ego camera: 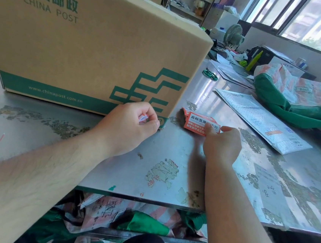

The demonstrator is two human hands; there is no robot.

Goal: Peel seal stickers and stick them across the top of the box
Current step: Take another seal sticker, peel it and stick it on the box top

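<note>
Step in hand: peeling. The seal stickers (196, 118), red with white print, lie on the bench (36, 124) just beside the near right corner of the box (84, 50).

Right hand (222, 145): grip closed to a thumb-and-finger pinch on the stickers' near edge.

Left hand (129, 126): grip curled tight round a small white-and-red scrap (143, 118), probably peeled backing; hand sits against the box's lower corner.

The box top is out of view, so I cannot tell whether any sticker is on it.

Next move, by my reading: drop the scrap to free the left hand, separate one sticker from its backing, then lift it up to the top seam.
</note>
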